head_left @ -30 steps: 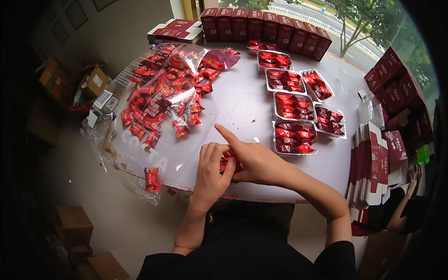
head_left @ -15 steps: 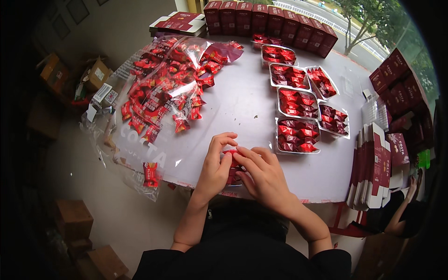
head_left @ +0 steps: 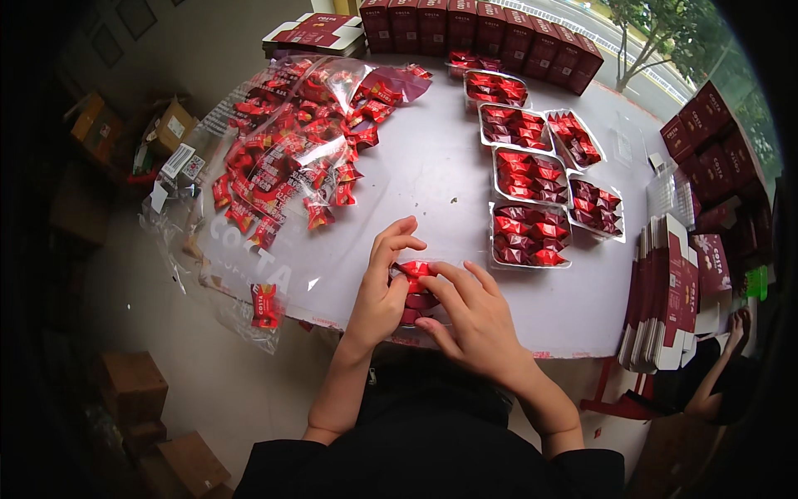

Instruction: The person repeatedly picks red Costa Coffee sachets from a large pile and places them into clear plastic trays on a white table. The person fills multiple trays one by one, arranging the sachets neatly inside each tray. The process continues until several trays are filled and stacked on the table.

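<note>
At the table's near edge, a small tray of red and maroon wrapped candy-like packets (head_left: pixel 418 301) lies between my two hands. My left hand (head_left: pixel 384 287) curls round its left side, with the thumb against the packets and the fingers bent over the far end. From the right, my right hand (head_left: pixel 470 312) rests spread fingertips on the packets, its thumb lower down near the closest one. The hands cover most of the tray. To the left lies a large clear plastic bag (head_left: pixel 249 241) with many red packets (head_left: pixel 287 154) in and around it.
Right of centre stand several filled clear trays (head_left: pixel 530 235). Maroon boxes (head_left: pixel 461 25) line the far edge, beside flat cartons (head_left: pixel 320 33). More flat cartons (head_left: pixel 661 299) stack at the right, near another person's arm (head_left: pixel 719 374). One packet (head_left: pixel 265 305) lies at the left edge.
My right hand's fingers have spread and shifted slightly, uncovering more of the packets. My left hand stays beside the tray. The whole view has shifted a little.
</note>
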Motion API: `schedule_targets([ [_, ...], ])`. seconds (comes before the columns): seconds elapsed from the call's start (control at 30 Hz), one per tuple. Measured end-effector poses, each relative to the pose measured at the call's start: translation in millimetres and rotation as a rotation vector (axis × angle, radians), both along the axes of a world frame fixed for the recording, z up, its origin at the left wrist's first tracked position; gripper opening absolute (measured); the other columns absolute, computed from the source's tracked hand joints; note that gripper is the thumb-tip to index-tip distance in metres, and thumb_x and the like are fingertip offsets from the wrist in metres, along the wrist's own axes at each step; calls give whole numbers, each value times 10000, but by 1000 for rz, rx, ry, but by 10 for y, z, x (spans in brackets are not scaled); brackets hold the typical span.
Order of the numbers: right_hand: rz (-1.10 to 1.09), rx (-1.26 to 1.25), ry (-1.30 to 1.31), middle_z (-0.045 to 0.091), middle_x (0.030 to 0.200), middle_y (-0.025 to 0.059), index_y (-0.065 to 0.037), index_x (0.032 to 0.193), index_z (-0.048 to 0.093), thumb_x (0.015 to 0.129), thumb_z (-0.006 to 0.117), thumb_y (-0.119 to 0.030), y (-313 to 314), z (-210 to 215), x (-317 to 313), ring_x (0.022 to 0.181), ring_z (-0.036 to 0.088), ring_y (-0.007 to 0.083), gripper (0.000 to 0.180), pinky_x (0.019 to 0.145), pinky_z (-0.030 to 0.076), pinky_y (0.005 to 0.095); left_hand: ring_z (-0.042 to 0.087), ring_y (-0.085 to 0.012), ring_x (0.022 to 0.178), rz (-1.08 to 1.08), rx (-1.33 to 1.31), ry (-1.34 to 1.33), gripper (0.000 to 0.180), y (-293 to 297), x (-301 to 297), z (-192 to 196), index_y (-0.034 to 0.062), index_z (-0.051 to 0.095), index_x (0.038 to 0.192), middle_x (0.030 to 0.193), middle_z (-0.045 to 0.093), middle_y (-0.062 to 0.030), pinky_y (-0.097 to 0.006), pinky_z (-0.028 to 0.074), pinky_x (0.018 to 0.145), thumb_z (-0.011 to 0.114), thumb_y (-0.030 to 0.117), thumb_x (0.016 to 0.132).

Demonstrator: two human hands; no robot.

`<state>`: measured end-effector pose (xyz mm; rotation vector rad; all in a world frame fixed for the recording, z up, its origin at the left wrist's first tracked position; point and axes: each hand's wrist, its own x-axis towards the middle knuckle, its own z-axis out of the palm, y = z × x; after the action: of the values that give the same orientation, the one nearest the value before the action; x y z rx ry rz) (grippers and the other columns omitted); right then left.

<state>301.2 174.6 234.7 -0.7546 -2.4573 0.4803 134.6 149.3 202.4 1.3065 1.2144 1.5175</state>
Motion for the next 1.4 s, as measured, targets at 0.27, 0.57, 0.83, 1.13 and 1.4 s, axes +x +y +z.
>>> schedule_targets([
  [0.27, -30, 95, 5, 561, 1224, 140, -15, 1185, 568, 813, 693, -322, -8, -19, 9, 1140, 529, 297, 499, 961, 404, 421, 443, -346, 1315, 103, 228, 825, 322, -327, -68, 144, 38, 586, 1189, 1309, 561, -137, -542, 289, 1098, 494, 241, 955],
  [0.57, -62, -3, 143, 559, 1265, 143, -55, 1166, 601, 779, 729, -246, -93, -34, 85, 1186, 507, 329, 450, 999, 387, 437, 522, -293, 1236, 0, 300, 1184, 653, -367, -212, 63, 59, 599, 1234, 1272, 600, -93, -517, 386, 1030, 548, 583, 848],
  [0.83, -847, 417, 43, 554, 1301, 150, -42, 1132, 635, 802, 646, -63, -119, 554, 1593, 1252, 474, 347, 331, 1070, 323, 481, 538, -322, 1202, 45, 276, 1114, 601, -294, -78, 20, 46, 644, 1164, 1231, 623, -100, -519, 406, 1008, 716, 464, 738],
  [1.13, -1377, -24, -411, 512, 1339, 194, -20, 1274, 531, 899, 620, -377, -224, 448, 2941, 1272, 442, 347, 525, 1074, 327, 435, 507, -369, 1219, 28, 248, 1081, 596, -189, 63, -2, 22, 617, 1190, 1281, 587, -128, -523, 388, 1024, 751, 379, 731],
  [1.4, -715, 141, -15, 601, 1227, 129, -43, 1114, 628, 777, 714, -104, -120, 589, 1892, 1221, 508, 346, 353, 1016, 397, 445, 475, -369, 1262, 28, 255, 1079, 663, -116, -31, 47, 67, 536, 1261, 1327, 549, -122, -561, 322, 1061, 792, 328, 708],
])
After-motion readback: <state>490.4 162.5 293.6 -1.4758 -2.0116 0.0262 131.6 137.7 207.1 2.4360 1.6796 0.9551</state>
